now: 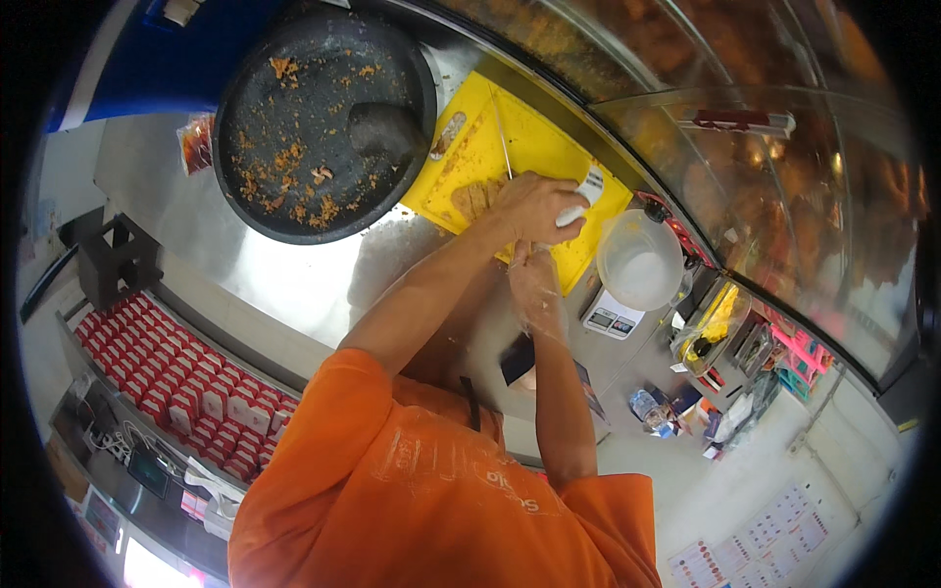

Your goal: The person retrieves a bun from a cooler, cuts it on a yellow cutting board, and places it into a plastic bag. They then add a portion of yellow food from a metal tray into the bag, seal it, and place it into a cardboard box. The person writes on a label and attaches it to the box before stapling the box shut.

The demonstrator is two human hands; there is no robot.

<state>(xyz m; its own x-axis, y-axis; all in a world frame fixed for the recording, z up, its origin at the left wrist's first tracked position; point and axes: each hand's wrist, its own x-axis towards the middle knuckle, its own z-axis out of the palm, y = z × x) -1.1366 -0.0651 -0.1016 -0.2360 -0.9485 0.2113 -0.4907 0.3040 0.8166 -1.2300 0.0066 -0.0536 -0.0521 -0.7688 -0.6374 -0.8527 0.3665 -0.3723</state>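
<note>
My left hand (540, 206) is closed around a white object (588, 187) with dark markings, over the yellow cutting board (610, 198). A thin metal blade (501, 132) runs from the board's far side to my left knuckles; whether I grip it is hidden. Beside these knuckles lies a breaded brown piece of food (470, 200), with cut lines across it. My right hand (534, 283), dusted with white powder, is just below the left at the board's near edge. Its fingertips are near the white object; what they hold cannot be told.
A large black pan (246, 140) with crumbs and a dark scoop-like piece (386, 132) stands left of the board. A translucent tub (639, 257) and digital scale (612, 314) are on the right. Glass casing (735, 147) borders the far side. Red-and-white boxes (176, 382) fill the lower left.
</note>
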